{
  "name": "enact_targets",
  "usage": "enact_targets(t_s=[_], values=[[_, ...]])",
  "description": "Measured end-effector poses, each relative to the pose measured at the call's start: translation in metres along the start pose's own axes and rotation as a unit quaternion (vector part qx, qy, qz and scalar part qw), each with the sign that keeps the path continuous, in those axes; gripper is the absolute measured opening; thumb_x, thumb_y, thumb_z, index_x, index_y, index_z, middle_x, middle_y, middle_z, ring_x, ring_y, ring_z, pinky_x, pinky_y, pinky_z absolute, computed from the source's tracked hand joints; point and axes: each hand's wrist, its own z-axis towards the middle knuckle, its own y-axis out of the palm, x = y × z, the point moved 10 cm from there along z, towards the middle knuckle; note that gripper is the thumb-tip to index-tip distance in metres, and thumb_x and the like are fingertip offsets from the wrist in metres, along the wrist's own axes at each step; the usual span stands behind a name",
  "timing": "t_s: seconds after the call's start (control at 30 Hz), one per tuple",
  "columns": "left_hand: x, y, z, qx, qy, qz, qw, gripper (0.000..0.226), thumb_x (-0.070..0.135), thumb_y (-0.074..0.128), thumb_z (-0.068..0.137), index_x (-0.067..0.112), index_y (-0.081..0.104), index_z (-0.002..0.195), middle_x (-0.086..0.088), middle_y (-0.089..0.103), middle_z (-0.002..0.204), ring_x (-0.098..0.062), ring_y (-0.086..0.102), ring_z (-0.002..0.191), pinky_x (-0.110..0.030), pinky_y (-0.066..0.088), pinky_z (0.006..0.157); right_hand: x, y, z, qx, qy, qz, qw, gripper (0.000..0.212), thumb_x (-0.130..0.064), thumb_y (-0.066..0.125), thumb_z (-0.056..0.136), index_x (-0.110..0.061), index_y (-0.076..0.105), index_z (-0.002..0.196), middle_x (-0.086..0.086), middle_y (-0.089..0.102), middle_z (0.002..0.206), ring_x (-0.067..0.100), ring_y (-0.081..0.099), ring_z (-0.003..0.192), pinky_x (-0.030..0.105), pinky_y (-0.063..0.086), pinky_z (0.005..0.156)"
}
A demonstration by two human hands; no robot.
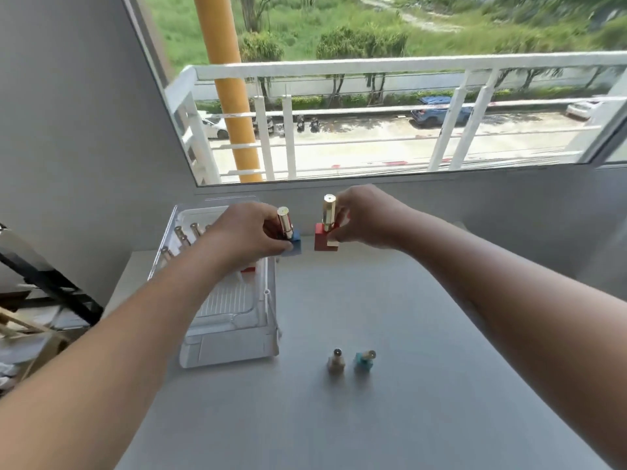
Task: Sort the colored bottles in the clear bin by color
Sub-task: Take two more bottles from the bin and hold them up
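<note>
My left hand (249, 232) grips a blue bottle (293, 245) with a gold cap, held just above the right rim of the clear bin (234, 347). My right hand (363, 217) holds a red bottle (320, 237) with a tall gold cap, a cream bottle apparently pressed against it. Both hands are raised over the far part of the white table (390, 401). Several gold-capped bottles (183, 235) lie in the bin's far end; a red one (248, 269) shows beneath my left wrist. A beige bottle (336, 362) and a teal bottle (363, 361) stand near each other on the table.
The bin lies at the table's left side, close to its left edge. A grey wall and a large window with a white railing rise just behind the table. Dark furniture and clutter sit on the floor to the left.
</note>
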Motion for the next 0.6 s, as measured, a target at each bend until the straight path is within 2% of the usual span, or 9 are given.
enact_targets(t_s=[0.07,0.2,0.4,0.47,0.6], values=[[0.032,0.02,0.005,-0.01,0.02,0.003,1.0,0.01,0.023,0.08,0.074,0.024,0.072,0.079,0.008,0.069,0.073,-0.009,0.062,0.066,-0.018,0.042,0.048,0.029,-0.014,-0.018,-0.002,0.014,-0.009,1.0,0.021,-0.02,0.075,0.077,-0.007,0.07,0.093,0.01,0.069,0.094,0.026,0.063,0.086,0.038,0.053,0.078],[0.092,0.069,0.018,-0.032,0.049,0.02,0.998,0.015,0.022,0.08,0.074,0.018,0.073,0.086,0.0,0.072,0.083,-0.018,0.066,0.08,-0.03,0.053,0.07,0.091,-0.041,-0.058,0.001,0.048,-0.038,0.998,0.022,-0.023,0.075,0.077,-0.008,0.066,0.09,0.008,0.065,0.09,0.025,0.059,0.081,0.033,0.047,0.071],[0.16,0.156,0.023,-0.044,0.068,-0.018,0.997,0.008,0.017,0.078,0.073,0.016,0.071,0.077,0.002,0.067,0.072,-0.017,0.061,0.068,-0.026,0.044,0.057,0.183,-0.047,-0.115,-0.003,0.111,-0.027,0.993,0.025,-0.025,0.073,0.078,-0.007,0.066,0.095,0.009,0.065,0.093,0.028,0.061,0.086,0.04,0.053,0.079],[0.162,0.194,0.019,-0.07,0.053,-0.017,0.996,0.008,0.017,0.075,0.074,0.014,0.069,0.077,-0.003,0.068,0.077,-0.022,0.062,0.072,-0.03,0.047,0.06,0.208,-0.027,-0.131,-0.02,0.135,-0.027,0.99,0.023,-0.026,0.071,0.078,-0.009,0.066,0.092,0.009,0.066,0.092,0.028,0.061,0.086,0.042,0.053,0.079],[0.139,0.259,0.003,-0.093,-0.003,-0.045,0.995,0.01,0.018,0.073,0.075,0.013,0.066,0.079,-0.001,0.063,0.079,-0.021,0.058,0.071,-0.025,0.04,0.055,0.25,0.025,-0.162,-0.041,0.186,0.028,0.981,0.01,-0.019,0.069,0.078,-0.014,0.063,0.083,0.004,0.064,0.088,0.025,0.062,0.083,0.042,0.052,0.074]])
